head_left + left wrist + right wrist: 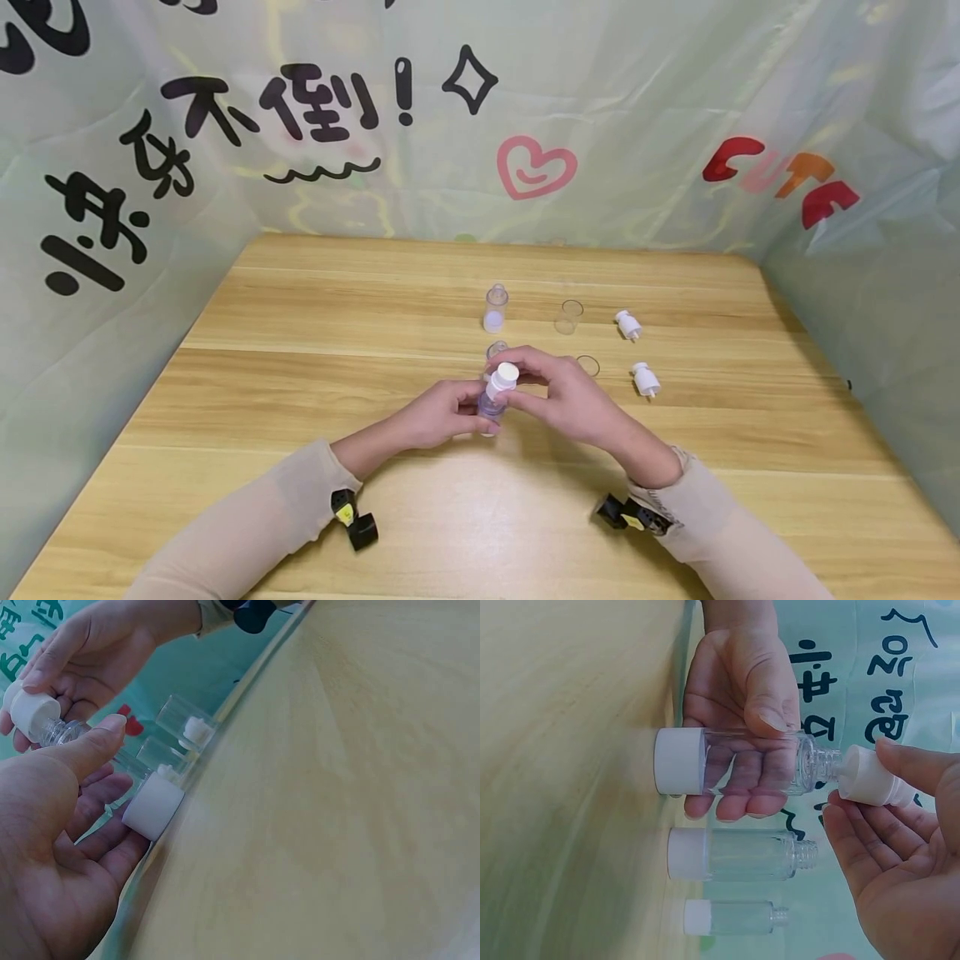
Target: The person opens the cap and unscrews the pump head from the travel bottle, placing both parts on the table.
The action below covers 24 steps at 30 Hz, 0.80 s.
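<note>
In the right wrist view, my left hand (739, 682) holds a clear bottle (679, 761) with a white base, fingers behind its body and thumb along the near side. At the threaded neck, a white pump head (866, 776) is pinched between the thumb and fingers of my right hand (907, 862). The pump head's open end faces the neck at a slight tilt, and some thread shows beside it. From the head view, both hands meet around the bottle, its white top uppermost. The left wrist view shows the bottle's white base (154, 806) close to the table.
Two similar bottles, a nearer one (739, 853) and a farther one (727, 917), stand in a row beyond the held one. Clear covers, one of them behind (567, 318), and two white pump heads (628, 325) are to the right on the wooden table (300, 292). Printed cloth walls surround it.
</note>
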Motion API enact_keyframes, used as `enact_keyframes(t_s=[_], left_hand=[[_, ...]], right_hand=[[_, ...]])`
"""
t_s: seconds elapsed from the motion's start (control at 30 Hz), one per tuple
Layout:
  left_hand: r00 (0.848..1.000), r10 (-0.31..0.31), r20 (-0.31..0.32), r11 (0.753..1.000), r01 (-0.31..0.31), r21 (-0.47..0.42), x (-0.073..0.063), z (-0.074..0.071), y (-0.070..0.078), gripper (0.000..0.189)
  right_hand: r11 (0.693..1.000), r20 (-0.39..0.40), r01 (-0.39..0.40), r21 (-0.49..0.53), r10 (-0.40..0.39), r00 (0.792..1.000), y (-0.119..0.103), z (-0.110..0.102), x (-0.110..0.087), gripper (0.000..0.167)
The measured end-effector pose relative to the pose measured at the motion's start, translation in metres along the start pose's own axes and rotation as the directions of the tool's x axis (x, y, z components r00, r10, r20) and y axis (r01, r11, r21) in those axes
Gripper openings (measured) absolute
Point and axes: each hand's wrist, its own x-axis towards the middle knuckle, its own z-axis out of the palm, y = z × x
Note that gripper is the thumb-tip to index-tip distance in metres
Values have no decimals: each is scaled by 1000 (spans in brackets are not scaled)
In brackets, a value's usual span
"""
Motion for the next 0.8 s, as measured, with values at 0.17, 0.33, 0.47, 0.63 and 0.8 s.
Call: enact_keyframes(t_s=[0.17, 0.33, 0.47, 0.63, 0.8], left_hand=[[1000, 7, 7, 1000, -7, -5, 1, 0, -2, 28], [1000, 13, 14, 1000, -13, -28, 1, 0, -3, 32], [1000, 23, 14, 1000, -22, -11, 2, 0, -3, 36], [1000, 25, 7, 999, -25, 34, 1, -1, -3, 37], [1000, 25, -4, 998, -25, 56, 1, 0, -3, 38]], right_hand=[[1000, -5, 15, 10, -15, 1000, 0, -3, -1, 34], [1000, -17, -1, 7, 1, 1000, -1, -7, -1, 32], [1000, -38, -28, -3, 28, 999, -3, -12, -1, 31], [999, -77, -36, -17, 35, 996, -4, -17, -3, 31], [998, -117, -46, -44, 41, 992, -5, -23, -5, 33]])
